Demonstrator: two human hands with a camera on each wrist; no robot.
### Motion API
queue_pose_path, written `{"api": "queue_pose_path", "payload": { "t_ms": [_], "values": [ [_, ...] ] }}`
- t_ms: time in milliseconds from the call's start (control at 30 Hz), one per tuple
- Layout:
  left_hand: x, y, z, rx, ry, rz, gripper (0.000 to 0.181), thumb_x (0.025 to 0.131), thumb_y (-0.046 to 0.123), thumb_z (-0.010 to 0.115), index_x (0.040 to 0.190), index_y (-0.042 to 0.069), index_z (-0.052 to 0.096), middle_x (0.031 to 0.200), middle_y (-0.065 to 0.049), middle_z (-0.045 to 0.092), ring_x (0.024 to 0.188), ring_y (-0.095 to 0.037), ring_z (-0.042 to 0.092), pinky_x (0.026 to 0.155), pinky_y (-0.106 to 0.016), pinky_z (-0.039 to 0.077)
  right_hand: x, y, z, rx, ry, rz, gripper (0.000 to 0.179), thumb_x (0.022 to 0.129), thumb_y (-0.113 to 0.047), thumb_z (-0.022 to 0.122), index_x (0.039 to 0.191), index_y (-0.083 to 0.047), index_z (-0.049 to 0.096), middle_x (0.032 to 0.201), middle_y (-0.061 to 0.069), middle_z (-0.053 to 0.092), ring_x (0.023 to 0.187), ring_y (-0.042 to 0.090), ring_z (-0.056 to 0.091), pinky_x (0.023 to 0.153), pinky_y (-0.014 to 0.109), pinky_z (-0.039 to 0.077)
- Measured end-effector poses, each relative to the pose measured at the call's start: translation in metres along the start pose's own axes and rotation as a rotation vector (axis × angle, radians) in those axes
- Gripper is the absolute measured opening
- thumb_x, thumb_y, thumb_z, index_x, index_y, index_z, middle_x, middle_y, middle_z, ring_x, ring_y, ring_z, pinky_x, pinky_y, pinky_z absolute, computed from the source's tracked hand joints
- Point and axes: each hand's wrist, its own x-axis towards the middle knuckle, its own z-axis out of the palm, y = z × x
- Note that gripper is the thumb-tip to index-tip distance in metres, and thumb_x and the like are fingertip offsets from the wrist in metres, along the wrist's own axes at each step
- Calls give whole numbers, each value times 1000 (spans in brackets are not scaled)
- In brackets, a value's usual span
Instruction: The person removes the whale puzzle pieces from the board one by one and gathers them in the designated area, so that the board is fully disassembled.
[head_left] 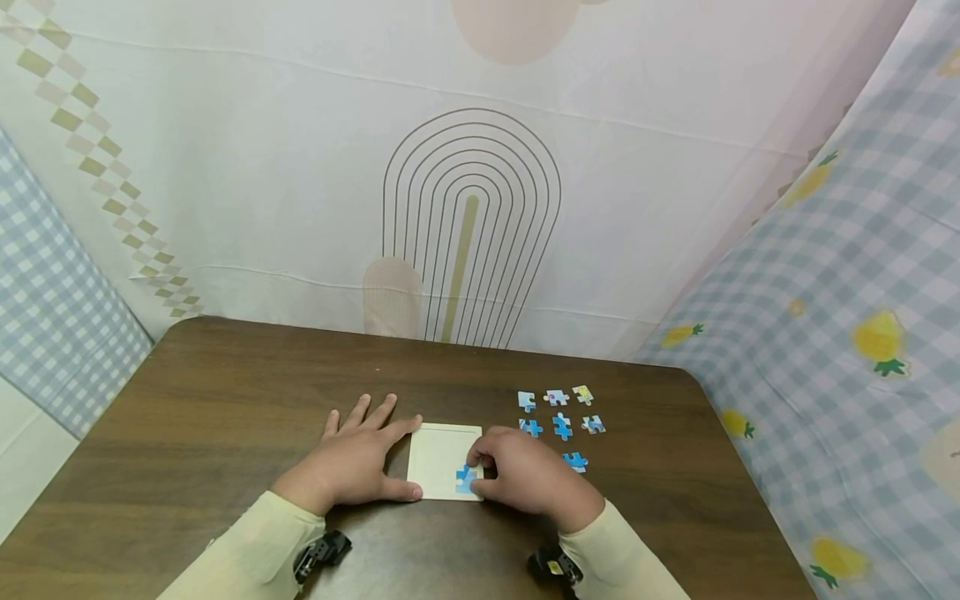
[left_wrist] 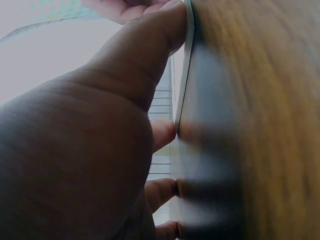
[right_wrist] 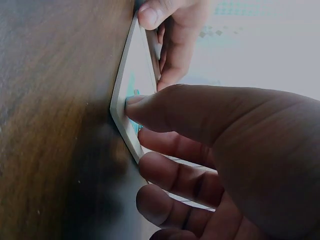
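A pale square puzzle board (head_left: 438,458) lies flat on the brown table. My left hand (head_left: 352,462) rests beside it with fingers spread; its thumb touches the lower left corner and its index finger the upper left one. In the left wrist view, the left thumb (left_wrist: 150,45) lies on the board's edge. A blue jigsaw puzzle piece (head_left: 462,481) sits in the board's lower right corner. My right hand (head_left: 528,475) has its thumb and curled index finger on that piece, partly covering it. The right thumb (right_wrist: 145,110) presses on it in the right wrist view.
Several loose jigsaw pieces (head_left: 562,427) lie beyond and to the right of the right hand, one of them (head_left: 576,462) close to it. The wooden table (head_left: 262,367) ends at a white patterned cloth (head_left: 300,208) behind, with a checked cloth (head_left: 825,333) on the right.
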Motion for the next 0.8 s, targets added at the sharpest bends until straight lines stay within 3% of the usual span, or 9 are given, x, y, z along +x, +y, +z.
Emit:
{"api": "queue_pose_path", "payload": {
  "t_ms": [300, 500, 800],
  "values": [
    [1, -2, 2, 9, 9, 7, 107, 82, 79, 87, 172, 37, 48, 188, -18, 22, 173, -58, 9, 126, -92, 8, 0, 1, 0, 98, -46, 6, 14, 97, -14, 87, 104, -14, 75, 95, -5, 62, 82, 5, 52, 77, 26, 49],
    [0, -2, 3, 10, 18, 13, 107, 82, 80, 87, 172, 36, 49, 188, -18, 23, 173, -59, 10, 126, -92, 9, 1, 3, 2, 85, -51, 1, 21, 98, -13, 84, 117, -12, 75, 95, -4, 59, 85, 6, 52, 80, 27, 48],
    [0, -1, 1, 8, 13, 8, 108, 81, 81, 87, 172, 37, 48, 188, -18, 23, 172, -59, 11, 125, -92, 8, 2, 0, 2, 78, -51, -6, 20, 97, -11, 84, 110, -14, 69, 96, -4, 59, 85, 7, 51, 79, 27, 47]
  ]
}}
